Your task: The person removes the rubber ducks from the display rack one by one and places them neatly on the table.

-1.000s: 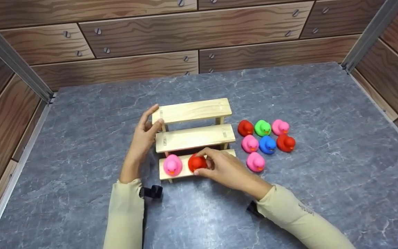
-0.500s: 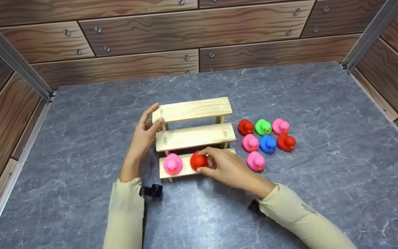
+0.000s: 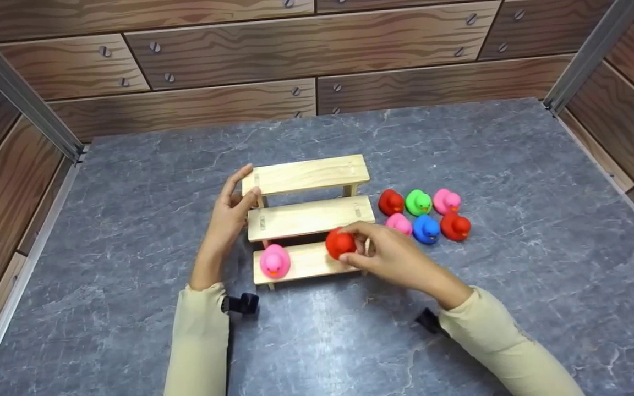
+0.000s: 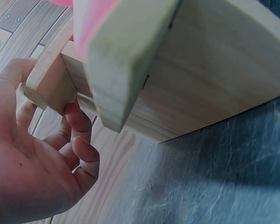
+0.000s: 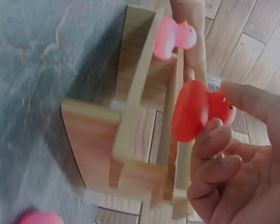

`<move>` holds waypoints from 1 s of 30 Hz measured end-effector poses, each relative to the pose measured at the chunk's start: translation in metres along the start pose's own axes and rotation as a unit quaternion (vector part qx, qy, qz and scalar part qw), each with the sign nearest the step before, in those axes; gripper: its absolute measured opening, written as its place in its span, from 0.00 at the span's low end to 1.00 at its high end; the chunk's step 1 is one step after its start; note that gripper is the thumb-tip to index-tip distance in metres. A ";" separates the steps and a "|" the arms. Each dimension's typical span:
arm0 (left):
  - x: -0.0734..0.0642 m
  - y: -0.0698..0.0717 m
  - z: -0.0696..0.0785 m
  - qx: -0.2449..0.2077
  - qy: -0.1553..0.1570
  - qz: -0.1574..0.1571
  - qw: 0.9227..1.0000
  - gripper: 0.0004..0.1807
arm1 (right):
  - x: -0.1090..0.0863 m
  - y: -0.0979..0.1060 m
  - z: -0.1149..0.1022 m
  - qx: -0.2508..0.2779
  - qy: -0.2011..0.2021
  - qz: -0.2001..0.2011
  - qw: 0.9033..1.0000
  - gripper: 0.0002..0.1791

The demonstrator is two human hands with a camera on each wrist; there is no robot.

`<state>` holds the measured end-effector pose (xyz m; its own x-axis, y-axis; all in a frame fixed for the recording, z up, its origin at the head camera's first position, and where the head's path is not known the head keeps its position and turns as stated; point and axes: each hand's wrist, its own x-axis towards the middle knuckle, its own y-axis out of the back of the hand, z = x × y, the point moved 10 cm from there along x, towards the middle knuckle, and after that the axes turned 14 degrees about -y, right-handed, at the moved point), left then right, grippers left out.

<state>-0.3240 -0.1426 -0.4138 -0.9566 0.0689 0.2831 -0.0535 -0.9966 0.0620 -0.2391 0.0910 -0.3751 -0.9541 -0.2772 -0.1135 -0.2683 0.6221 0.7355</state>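
A three-step wooden stand [image 3: 311, 217] is in the middle of the head view. My left hand [image 3: 230, 220] grips the left end of its top step, thumb on top in the left wrist view. Between thumb and fingers, my right hand [image 3: 394, 256] pinches a red rubber duck [image 3: 340, 243]. In the right wrist view this red duck [image 5: 196, 111] is held up off the lowest step. At the left end of that lowest step sits a pink rubber duck [image 3: 275, 261], upright and facing the front.
Right of the stand, several rubber ducks are grouped on the grey marbled table [image 3: 130, 220]: a green one [image 3: 419, 202], a blue one [image 3: 426, 229], plus red and pink ones. My right hand partly covers the group. Wood-patterned panels [image 3: 317, 49] enclose the back and sides.
My right hand has lifted the red duck from the middle of the lowest step and moved it rightward. The left hand stays on the stand, and the pink duck has not moved.
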 end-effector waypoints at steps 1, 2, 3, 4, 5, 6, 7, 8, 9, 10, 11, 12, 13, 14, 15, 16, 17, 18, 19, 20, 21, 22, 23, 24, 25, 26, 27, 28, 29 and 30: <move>0.000 0.000 -0.001 0.000 0.001 0.000 1.000 0.29 | 0.000 0.003 0.002 0.002 -0.002 0.000 1.000 0.21; 0.000 0.000 -0.001 0.002 0.000 -0.002 1.000 0.29 | -0.001 0.006 0.003 0.007 -0.002 0.000 1.000 0.21; -0.001 0.001 -0.001 0.003 -0.001 -0.002 1.000 0.28 | -0.001 0.009 0.005 0.011 -0.001 0.002 1.000 0.21; -0.001 0.001 -0.001 0.004 -0.001 -0.001 1.000 0.28 | -0.002 0.013 0.007 0.014 -0.001 0.004 1.000 0.21; -0.001 0.002 -0.001 0.005 -0.001 -0.001 1.000 0.28 | -0.003 0.016 0.008 0.015 0.000 0.007 1.000 0.20; -0.001 0.002 -0.001 0.007 -0.002 0.000 1.000 0.28 | -0.003 0.019 0.010 0.017 0.002 0.009 1.000 0.20; -0.002 0.003 0.000 0.009 -0.003 0.001 1.000 0.28 | -0.004 0.022 0.012 0.018 0.004 0.012 1.000 0.19; -0.002 0.003 0.000 0.010 -0.004 0.001 1.000 0.28 | -0.005 0.024 0.013 0.016 0.005 0.013 1.000 0.19; -0.002 0.004 0.000 0.009 -0.004 0.003 1.000 0.28 | -0.006 0.027 0.015 0.014 0.006 0.013 1.000 0.19; -0.002 0.004 0.000 0.009 -0.004 0.004 1.000 0.28 | -0.007 0.029 0.017 0.012 0.006 0.012 1.000 0.19; -0.003 0.005 0.001 0.010 -0.004 0.004 1.000 0.28 | -0.008 0.031 0.018 0.007 0.008 0.011 1.000 0.19; -0.003 0.005 0.001 0.010 -0.004 0.003 1.000 0.29 | -0.009 0.034 0.020 0.005 0.007 0.009 1.000 0.19; -0.003 0.005 0.001 0.010 -0.004 0.002 1.000 0.29 | -0.010 0.036 0.022 0.003 0.005 0.006 1.000 0.19; -0.003 0.004 0.001 0.009 -0.004 0.001 1.000 0.29 | -0.011 0.039 0.024 0.002 0.004 0.003 1.000 0.19; -0.002 0.004 0.001 0.009 -0.004 0.000 1.000 0.29 | -0.012 0.041 0.026 0.001 0.002 -0.001 1.000 0.19; -0.002 0.004 0.001 0.010 -0.004 -0.001 1.000 0.29 | -0.014 0.044 0.028 -0.001 0.000 -0.003 1.000 0.20; -0.002 0.004 0.001 0.010 -0.003 -0.002 1.000 0.29 | -0.015 0.047 0.030 -0.002 -0.001 -0.005 1.000 0.20; -0.002 0.004 0.001 0.010 -0.003 -0.002 1.000 0.29 | -0.016 0.049 0.032 -0.001 -0.002 -0.007 1.000 0.20; -0.002 0.004 0.001 0.009 -0.002 -0.001 1.000 0.29 | -0.017 0.052 0.034 0.000 -0.002 -0.008 1.000 0.20; -0.003 0.005 0.001 0.009 -0.002 0.000 1.000 0.29 | -0.018 0.054 0.035 -0.001 -0.002 -0.009 1.000 0.20; -0.003 0.005 0.001 0.009 -0.001 0.002 1.000 0.29 | -0.019 0.056 0.037 -0.001 -0.002 -0.011 1.000 0.20; -0.003 0.005 0.001 0.009 -0.001 0.004 1.000 0.29 | -0.020 0.058 0.038 -0.002 -0.003 -0.013 1.000 0.21; -0.003 0.005 0.001 0.009 0.000 0.005 1.000 0.29 | -0.021 0.060 0.040 -0.002 -0.005 -0.016 1.000 0.21; -0.003 0.005 0.001 0.010 -0.001 0.006 1.000 0.29 | -0.022 0.061 0.041 -0.001 -0.008 -0.020 1.000 0.21; -0.002 0.004 0.001 0.010 -0.001 0.006 1.000 0.29 | -0.023 0.063 0.043 0.000 -0.011 -0.025 1.000 0.21; -0.002 0.004 0.001 0.011 -0.001 0.006 1.000 0.29 | -0.024 0.064 0.044 -0.001 -0.014 -0.028 1.000 0.21; -0.001 0.003 0.001 0.012 -0.002 0.005 1.000 0.29 | -0.025 0.066 0.045 -0.004 -0.017 -0.030 0.999 0.21; -0.001 0.002 0.001 0.011 -0.003 0.005 1.000 0.29 | -0.026 0.068 0.046 -0.007 -0.020 -0.031 0.999 0.21; -0.001 0.001 0.001 0.011 -0.004 0.004 1.000 0.29 | -0.027 0.070 0.048 -0.010 -0.022 -0.033 0.999 0.21; 0.000 0.001 0.001 0.010 -0.005 0.004 1.000 0.29 | -0.027 0.071 0.049 -0.014 -0.023 -0.034 0.999 0.21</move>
<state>-0.3233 -0.1435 -0.4126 -0.9541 0.0614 0.2933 -0.0401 -0.9961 0.0782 -0.2387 0.1784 -0.3526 -0.9393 -0.2833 -0.1937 -0.3289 0.5817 0.7440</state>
